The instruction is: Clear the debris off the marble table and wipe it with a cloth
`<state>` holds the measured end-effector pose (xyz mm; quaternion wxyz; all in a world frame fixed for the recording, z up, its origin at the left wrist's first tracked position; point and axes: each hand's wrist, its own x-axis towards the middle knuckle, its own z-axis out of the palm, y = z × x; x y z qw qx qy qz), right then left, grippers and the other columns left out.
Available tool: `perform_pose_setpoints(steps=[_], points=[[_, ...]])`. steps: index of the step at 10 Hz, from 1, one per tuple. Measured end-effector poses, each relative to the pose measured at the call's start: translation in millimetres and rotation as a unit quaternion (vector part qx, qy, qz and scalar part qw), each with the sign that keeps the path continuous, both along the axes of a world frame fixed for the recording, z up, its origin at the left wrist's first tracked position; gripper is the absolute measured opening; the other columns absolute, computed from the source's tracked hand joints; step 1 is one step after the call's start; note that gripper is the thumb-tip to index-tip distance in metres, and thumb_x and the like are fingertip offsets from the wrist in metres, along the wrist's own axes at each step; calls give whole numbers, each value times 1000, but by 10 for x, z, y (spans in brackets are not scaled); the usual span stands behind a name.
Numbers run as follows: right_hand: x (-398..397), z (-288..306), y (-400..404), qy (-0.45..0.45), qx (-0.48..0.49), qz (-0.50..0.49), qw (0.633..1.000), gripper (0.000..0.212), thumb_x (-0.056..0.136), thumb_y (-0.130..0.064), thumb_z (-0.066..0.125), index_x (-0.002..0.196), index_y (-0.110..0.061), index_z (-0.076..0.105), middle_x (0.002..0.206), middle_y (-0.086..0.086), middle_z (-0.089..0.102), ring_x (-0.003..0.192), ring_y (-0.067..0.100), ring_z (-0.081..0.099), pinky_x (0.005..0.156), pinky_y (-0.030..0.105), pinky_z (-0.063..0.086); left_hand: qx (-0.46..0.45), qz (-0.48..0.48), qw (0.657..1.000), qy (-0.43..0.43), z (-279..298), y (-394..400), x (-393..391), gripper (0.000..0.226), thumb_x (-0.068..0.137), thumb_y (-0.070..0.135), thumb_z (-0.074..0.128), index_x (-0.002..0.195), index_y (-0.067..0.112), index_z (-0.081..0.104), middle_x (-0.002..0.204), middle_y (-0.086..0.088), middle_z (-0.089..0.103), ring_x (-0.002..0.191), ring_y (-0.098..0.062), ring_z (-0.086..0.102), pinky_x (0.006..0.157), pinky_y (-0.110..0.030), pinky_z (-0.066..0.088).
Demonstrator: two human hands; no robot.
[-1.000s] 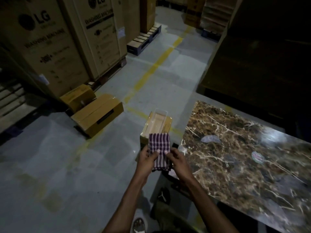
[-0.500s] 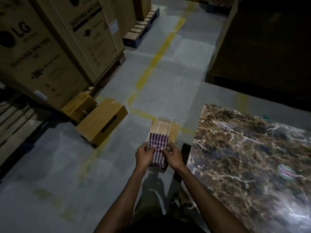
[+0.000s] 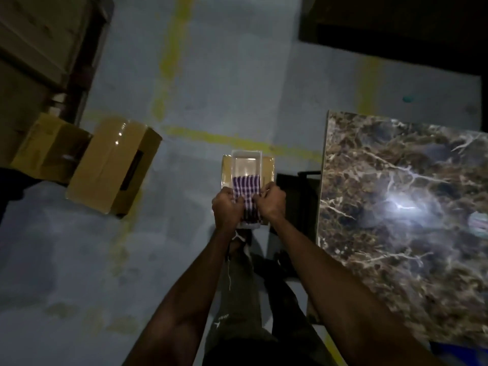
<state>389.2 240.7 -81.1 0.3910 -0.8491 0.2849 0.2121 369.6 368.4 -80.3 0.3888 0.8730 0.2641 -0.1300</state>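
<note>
Purple and white striped cloth [image 3: 247, 192] being held up over a small box [image 3: 247, 167] on the floor, well off to the left of the table [image 3: 396, 207]. Being gripped from both sides: left hand [image 3: 226, 207] curling round its left edge, right hand [image 3: 272, 203] curling round its right edge, knuckles facing up. Hanging down a little between the two fists. Sitting below it, a clear tray [image 3: 247, 161] on top of the small box.

Lying to the right, brown marble table with white veins, shining with a bright spot of light. Resting near its right edge, a blurry pale sticker or scrap [image 3: 479, 224], too fuzzy to tell which. Showing beside the table's left edge, a dark frame [image 3: 303, 196].

Sitting farther left on the grey floor [image 3: 224, 88], a cardboard box [image 3: 113, 167] with shiny tape, touching another open one [image 3: 50, 151]. Running across the floor, yellow lines [image 3: 171, 56]. Showing at the bottom, dark trousers [image 3: 245, 299] between the arms.
</note>
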Motion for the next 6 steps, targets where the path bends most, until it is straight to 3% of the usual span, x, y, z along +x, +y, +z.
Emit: perform_pose_setpoints(steps=[2,3,4,5,6], points=[[170,-380,137,17,-60,18,998,20,91,-19,72,95,-18,53,97,2,62,83,19,60,63,27,43,36,-77,995,48,-565,24,263,24,92,23,71,107,6,66,107,-15,65,97,-32,65,79,-38,54],[221,-565,228,22,-87,24,996,23,92,-27,71,107,-16,57,104,2,63,89,19,62,69,31,51,58,-105,992,47,-695,18,330,30,96,26,68,116,6,63,115,-16,63,103,-31,63,83,-42,53],[270,-644,315,45,-126,34,991,35,92,-37,71,117,-17,58,113,4,63,97,22,64,78,37,58,119,-142,982,36,-815,17,358,33,94,27,68,119,7,58,113,-16,62,103,-34,59,75,-42,51],[303,-685,326,58,-132,48,988,36,91,-36,72,118,-16,58,116,5,60,99,23,64,75,33,52,164,-146,975,36,-930,73,381,42,89,25,70,124,9,54,114,-17,61,101,-35,58,72,-44,54],[299,-647,322,52,-127,53,989,33,91,-31,71,118,-15,59,118,5,61,102,24,64,78,34,54,149,-155,976,45,-962,107,360,52,88,28,71,131,10,49,121,-18,56,103,-35,57,76,-43,53]])
